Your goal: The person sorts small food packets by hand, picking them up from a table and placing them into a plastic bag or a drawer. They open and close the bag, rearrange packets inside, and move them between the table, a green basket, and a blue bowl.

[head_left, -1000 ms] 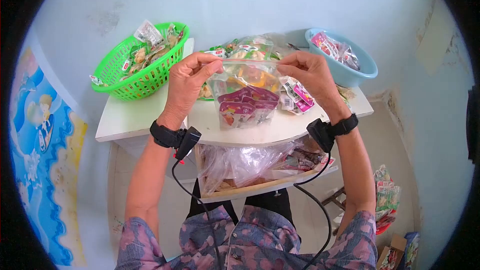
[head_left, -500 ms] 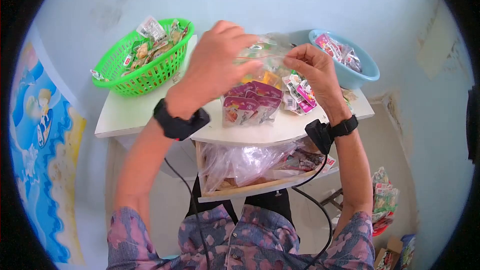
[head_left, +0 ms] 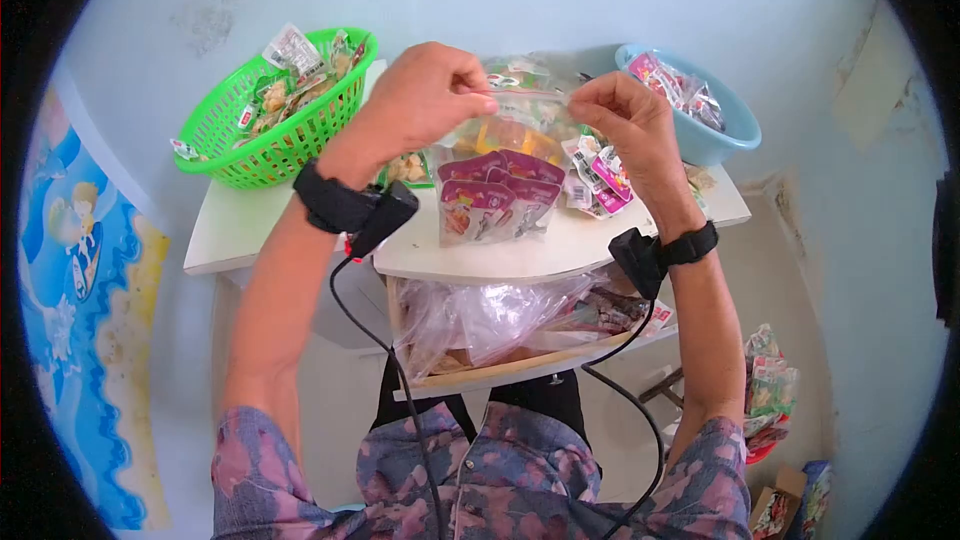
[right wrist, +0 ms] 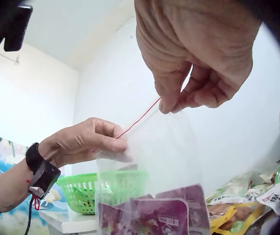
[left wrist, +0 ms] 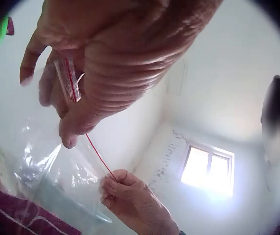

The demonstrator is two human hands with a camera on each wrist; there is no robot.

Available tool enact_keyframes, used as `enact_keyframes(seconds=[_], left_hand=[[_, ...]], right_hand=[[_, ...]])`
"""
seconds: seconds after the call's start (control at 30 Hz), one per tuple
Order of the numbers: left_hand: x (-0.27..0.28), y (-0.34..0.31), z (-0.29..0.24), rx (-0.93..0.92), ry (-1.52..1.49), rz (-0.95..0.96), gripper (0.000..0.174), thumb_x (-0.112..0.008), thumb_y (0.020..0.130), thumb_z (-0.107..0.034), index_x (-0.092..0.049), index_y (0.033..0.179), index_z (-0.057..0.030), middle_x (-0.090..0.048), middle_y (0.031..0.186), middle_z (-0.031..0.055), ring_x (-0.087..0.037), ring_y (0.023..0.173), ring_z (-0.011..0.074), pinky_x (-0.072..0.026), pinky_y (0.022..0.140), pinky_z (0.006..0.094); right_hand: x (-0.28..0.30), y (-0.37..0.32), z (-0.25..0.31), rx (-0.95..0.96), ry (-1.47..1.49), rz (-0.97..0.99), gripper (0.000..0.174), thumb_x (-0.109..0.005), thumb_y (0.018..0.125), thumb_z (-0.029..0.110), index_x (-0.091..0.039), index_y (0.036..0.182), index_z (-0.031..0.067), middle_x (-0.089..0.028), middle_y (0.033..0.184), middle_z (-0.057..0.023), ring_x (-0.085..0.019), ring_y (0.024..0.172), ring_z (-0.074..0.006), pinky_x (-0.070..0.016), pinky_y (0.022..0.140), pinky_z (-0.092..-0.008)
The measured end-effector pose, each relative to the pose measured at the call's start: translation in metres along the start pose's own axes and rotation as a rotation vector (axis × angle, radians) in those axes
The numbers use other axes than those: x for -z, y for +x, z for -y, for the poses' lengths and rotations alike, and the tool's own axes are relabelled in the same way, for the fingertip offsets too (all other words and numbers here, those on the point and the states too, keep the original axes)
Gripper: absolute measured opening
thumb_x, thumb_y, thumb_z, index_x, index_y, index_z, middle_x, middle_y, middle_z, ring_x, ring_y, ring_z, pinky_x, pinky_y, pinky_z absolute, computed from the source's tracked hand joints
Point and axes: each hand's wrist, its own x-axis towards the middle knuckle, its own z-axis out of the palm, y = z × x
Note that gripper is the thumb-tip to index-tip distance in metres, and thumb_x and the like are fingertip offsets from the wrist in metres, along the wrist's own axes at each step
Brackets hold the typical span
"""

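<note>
A clear zip bag (head_left: 465, 155) with a red line along its top edge hangs upright over the table, purple snack packets (head_left: 500, 195) in its lower part. My left hand (head_left: 425, 105) pinches the top strip toward its left side, between thumb and fingers. At the other end of that strip, my right hand (head_left: 630, 125) pinches the corner with thumb and forefinger. In the left wrist view, part of the zip strip (left wrist: 69, 81) sticks up between the left fingers. The red line runs straight from one hand to the other in the right wrist view.
A green basket (head_left: 265, 155) of packets stands left on the white table (head_left: 430, 260), a blue basin (head_left: 735, 135) of packets right. More packets (head_left: 600, 175) lie behind the bag. An open drawer (head_left: 510, 375) below holds clear plastic bags (head_left: 490, 320).
My left hand left the bag's left corner, moved right along the top edge, and now pinches the strip closer to my right hand. The right hand keeps its pinch at the corner.
</note>
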Motion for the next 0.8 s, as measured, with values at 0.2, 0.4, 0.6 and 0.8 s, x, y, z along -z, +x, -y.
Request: enact_keyframes(seconds=[0.2, 0.4, 0.6, 0.8], left_hand=[[0.019, -0.015, 0.004, 0.126, -0.223, 0.051, 0.019, -0.079, 0.088, -0.018, -0.074, 0.086, -0.0001, -0.069, 0.077, 0.0018, -0.061, 0.076, 0.0105, -0.0499, 0.074, 0.0304], [0.010, -0.018, 0.005, 0.065, -0.228, 0.000, 0.016, -0.079, 0.090, -0.016, -0.073, 0.089, -0.0007, -0.067, 0.078, -0.0012, -0.059, 0.078, 0.0079, -0.0485, 0.076, 0.0269], [0.012, -0.024, 0.005, 0.075, -0.236, -0.025, 0.016, -0.079, 0.089, -0.014, -0.074, 0.090, 0.0002, -0.067, 0.079, 0.0005, -0.060, 0.078, 0.0081, -0.0484, 0.073, 0.0274], [0.012, -0.024, 0.013, 0.042, -0.268, -0.033, 0.016, -0.079, 0.088, -0.017, -0.075, 0.088, -0.0017, -0.067, 0.078, -0.0002, -0.057, 0.075, 0.0086, -0.0477, 0.072, 0.0271]], right_hand=[[0.004, 0.006, 0.004, 0.105, -0.290, 0.009, 0.014, -0.075, 0.091, 0.010, -0.072, 0.104, 0.0042, -0.072, 0.099, -0.0030, -0.064, 0.098, -0.0146, -0.0523, 0.086, -0.0317], [-0.042, 0.024, 0.027, 0.628, -0.709, 0.043, 0.023, -0.075, 0.088, 0.020, -0.074, 0.108, 0.0091, -0.072, 0.112, -0.0070, -0.060, 0.122, -0.0334, -0.0505, 0.095, -0.0485], [-0.054, 0.031, 0.023, 0.641, -0.826, 0.109, 0.016, -0.070, 0.090, 0.022, -0.076, 0.099, 0.0102, -0.074, 0.109, -0.0076, -0.061, 0.123, -0.0333, -0.0507, 0.095, -0.0478], [0.011, 0.010, 0.013, 0.392, -0.671, 0.046, 0.016, -0.076, 0.091, 0.017, -0.076, 0.100, 0.0039, -0.075, 0.110, -0.0127, -0.063, 0.122, -0.0319, -0.0491, 0.101, -0.0443]])
